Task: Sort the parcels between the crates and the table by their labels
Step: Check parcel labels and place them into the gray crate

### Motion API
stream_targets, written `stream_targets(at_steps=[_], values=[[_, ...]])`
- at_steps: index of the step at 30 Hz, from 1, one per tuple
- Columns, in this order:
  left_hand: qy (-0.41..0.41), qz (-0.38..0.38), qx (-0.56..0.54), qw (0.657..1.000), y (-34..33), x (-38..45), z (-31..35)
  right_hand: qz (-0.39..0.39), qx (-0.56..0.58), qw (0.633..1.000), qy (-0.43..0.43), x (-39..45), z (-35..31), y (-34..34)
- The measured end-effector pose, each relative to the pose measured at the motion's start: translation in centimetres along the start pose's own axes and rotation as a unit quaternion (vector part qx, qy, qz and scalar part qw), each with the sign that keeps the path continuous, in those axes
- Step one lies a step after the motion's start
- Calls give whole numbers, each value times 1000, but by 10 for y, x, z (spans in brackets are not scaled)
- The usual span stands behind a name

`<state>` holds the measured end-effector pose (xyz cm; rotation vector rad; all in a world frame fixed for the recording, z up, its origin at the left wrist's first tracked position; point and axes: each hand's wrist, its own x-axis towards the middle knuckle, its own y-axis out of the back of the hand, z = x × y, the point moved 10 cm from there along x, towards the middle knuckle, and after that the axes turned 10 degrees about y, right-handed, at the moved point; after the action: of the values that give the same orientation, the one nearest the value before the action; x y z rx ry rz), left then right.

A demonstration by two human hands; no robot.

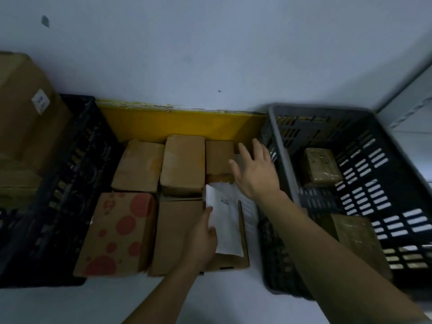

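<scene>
Left hand (203, 232) pinches the white mailer (224, 220) at its left edge, thumb on top, other fingers hidden under it. Right hand (253, 170) is spread wide, fingers straight, palm down, holding nothing; whether it touches the parcel under it, can't tell.

Landmark: white mailer. It lies on a plain brown box (180, 235), which extends to its left. The right hand hovers just beyond the mailer's far-right corner, over a small brown parcel (218, 157). Two more brown parcels (183, 164) (139, 166) sit beyond the mailer and to the left. The red-spotted box (118, 232) is left of the plain box. Grey crate (364, 195) is right of the mailer, with two taped parcels (321, 167) (357, 239) inside. Black crate (58, 190) far left, large cardboard box (25, 113) in it.
</scene>
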<state>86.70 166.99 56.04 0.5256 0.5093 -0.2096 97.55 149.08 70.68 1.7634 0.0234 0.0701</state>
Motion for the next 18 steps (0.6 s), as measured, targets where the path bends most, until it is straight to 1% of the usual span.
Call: stream_targets(at_steps=[2,3,5,7,8,10,12,16,18], values=[[-27,2,83,996,-10,-4,4,30,-39,999,17,-18,-1,12],[-49,12,143,988,-14,-5,6,49,-50,997,24,-25,-2,20],[-74,42,271,959,-17,-5,6,65,-63,995,35,-38,-4,30],[-63,64,369,925,-16,-6,3,52,-83,994,45,-50,-9,35],[-52,62,398,914,-15,-8,1,51,-92,993,50,-55,-11,38],[-40,44,434,899,-18,-9,-5,61,-101,992,51,-67,-11,44],[-49,31,451,891,-20,-10,-5,80,-104,990,43,-78,-5,50],[-70,34,428,900,-16,-16,7,91,-100,991,8,-98,20,62],[-83,54,407,908,-12,-23,21,113,-85,990,-2,-110,34,72]])
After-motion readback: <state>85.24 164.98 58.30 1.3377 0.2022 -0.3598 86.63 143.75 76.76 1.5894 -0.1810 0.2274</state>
